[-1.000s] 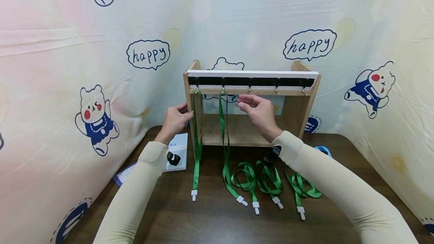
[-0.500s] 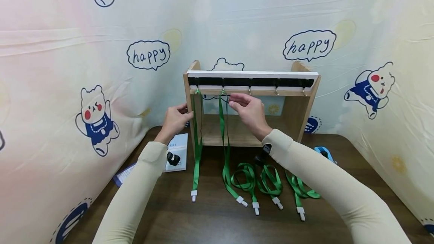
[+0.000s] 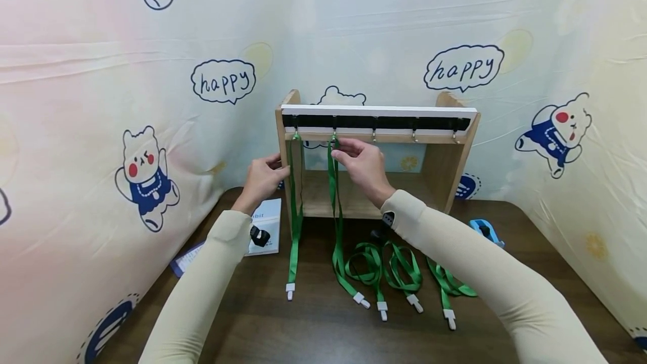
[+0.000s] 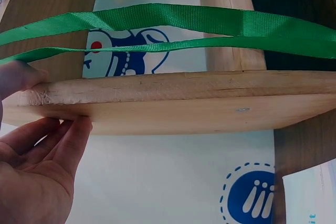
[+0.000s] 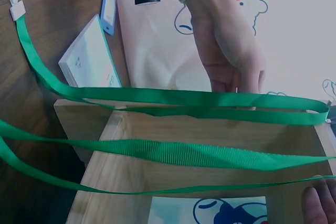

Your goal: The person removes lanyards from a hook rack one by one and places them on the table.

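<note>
My left hand [image 3: 264,180] grips the left side panel [image 4: 152,88] of a wooden rack, thumb on the front edge and fingers on the outer face. At the second hook, fingertips of my right hand [image 3: 365,166] touch the upper part of a hanging green lanyard [image 3: 338,240]. The thumb and fingers stay a little apart there, and in the right wrist view a strand crosses the fingertips [image 5: 315,203]. Another green lanyard [image 3: 294,240] hangs from the first hook by the left panel. Both have white clips at their lower ends.
Several hooks line the rack's black strip [image 3: 394,123]; three on the right carry nothing. Coiled green lanyards, such as one in the middle [image 3: 401,268], lie on the dark table [image 3: 323,330]. A white booklet [image 3: 267,223] lies left, a blue object [image 3: 485,230] right.
My right hand has moved left from near the third hook to the second lanyard, shifting its right strand slightly left. The left hand has stayed on the side panel.
</note>
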A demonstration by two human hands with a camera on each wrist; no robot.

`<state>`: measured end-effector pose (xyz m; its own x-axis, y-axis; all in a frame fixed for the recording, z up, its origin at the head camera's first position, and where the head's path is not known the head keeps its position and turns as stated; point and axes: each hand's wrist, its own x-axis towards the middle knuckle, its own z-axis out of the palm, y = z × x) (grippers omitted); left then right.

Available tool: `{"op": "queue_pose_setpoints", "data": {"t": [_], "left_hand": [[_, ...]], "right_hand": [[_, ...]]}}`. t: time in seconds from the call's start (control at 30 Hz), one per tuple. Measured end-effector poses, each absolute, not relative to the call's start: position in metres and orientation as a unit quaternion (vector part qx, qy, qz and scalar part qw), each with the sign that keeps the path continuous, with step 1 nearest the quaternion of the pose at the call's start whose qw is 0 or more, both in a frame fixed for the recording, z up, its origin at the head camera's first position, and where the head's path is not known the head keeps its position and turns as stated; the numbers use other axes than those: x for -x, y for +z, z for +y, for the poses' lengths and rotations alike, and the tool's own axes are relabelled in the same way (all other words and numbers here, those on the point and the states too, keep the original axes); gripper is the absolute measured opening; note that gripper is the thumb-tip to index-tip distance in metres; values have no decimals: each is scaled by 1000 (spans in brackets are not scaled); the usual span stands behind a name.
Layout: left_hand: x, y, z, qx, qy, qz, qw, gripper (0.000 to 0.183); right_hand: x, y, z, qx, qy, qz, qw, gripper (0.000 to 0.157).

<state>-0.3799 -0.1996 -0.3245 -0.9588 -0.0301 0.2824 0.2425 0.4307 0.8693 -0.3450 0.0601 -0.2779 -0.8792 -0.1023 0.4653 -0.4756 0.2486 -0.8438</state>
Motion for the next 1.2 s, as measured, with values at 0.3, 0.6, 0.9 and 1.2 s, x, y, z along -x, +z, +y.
{"op": "queue_pose_setpoints", "data": {"t": [0.3, 0.6, 0.9, 1.2], "left_hand": [[379, -325, -199, 64, -536, -833, 118, 63], [380, -329, -200, 60, -535, -834, 122, 64], [380, -328, -200, 59, -524, -840, 129, 63], [380, -324, -201, 60, -526, -840, 124, 63]], "right_hand": [[344, -278, 46, -173, 591, -775, 144, 28], [344, -278, 42, -163, 626, -753, 121, 24], [344, -276, 35, -168, 666, -717, 113, 31], [343, -275, 34, -179, 681, -701, 115, 26]]}}
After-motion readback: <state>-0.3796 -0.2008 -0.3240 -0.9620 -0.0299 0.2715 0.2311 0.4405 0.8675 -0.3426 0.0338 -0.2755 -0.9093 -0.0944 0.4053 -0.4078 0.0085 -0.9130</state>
